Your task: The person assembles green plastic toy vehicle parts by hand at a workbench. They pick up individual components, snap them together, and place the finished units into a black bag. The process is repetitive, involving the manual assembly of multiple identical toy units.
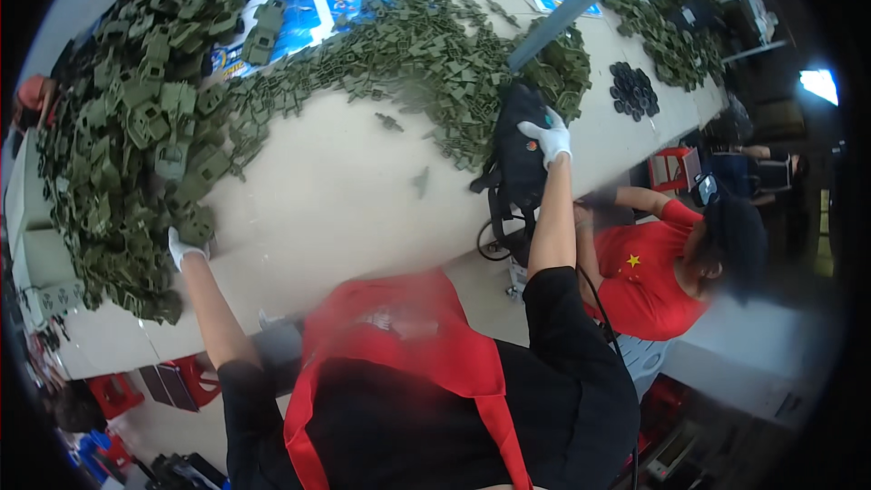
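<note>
One black bag point(519, 172), long axis pointing away from the wearer, lies under the right hand point(552, 139), fingers spread apart, while well left of the bag the left hand point(186, 249) touches a green toy-vehicle body point(193, 220), its grip unclear.

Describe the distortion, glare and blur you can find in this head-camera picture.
Head view: the long pale table has bowed edges, and the picture's corners go black; head view: a bright bluish-white rectangular panel glares at right; head view: haze blurs the red strapped apron, while the white-gloved right hand looks clearer.
</note>
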The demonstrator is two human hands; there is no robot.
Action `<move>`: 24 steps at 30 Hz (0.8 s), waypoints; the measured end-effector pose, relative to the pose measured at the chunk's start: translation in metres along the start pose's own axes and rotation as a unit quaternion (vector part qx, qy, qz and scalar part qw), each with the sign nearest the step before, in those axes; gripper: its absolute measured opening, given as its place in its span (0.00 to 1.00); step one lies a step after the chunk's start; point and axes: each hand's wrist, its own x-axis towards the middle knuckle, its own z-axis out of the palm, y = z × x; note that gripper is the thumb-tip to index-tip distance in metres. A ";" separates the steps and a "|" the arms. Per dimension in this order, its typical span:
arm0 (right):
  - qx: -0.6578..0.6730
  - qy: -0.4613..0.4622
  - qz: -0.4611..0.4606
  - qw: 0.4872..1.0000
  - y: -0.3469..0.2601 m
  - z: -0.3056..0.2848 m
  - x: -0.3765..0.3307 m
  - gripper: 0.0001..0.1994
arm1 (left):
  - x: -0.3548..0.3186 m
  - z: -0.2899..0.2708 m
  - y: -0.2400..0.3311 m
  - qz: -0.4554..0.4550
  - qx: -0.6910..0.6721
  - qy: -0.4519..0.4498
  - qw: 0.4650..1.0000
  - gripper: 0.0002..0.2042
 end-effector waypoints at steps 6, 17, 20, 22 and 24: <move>-0.109 0.081 0.017 0.991 -0.052 0.034 -0.007 0.41 | -0.054 -0.014 -0.016 0.062 -0.049 -0.070 0.994 0.20; -0.134 -0.125 -0.203 0.962 -0.138 0.143 -0.165 0.33 | -0.243 -0.018 -0.055 0.113 0.096 -0.349 0.925 0.20; 0.059 -0.560 -0.130 0.816 -0.139 0.179 -0.293 0.41 | -0.305 0.034 -0.084 0.018 0.099 -0.438 0.893 0.29; -0.175 -0.454 -0.196 0.851 -0.150 0.188 -0.317 0.36 | -0.306 0.052 -0.101 -0.011 0.106 -0.416 0.903 0.31; 0.056 -0.544 0.027 0.837 -0.151 0.183 -0.304 0.24 | -0.314 0.066 -0.098 -0.058 0.049 -0.444 0.893 0.32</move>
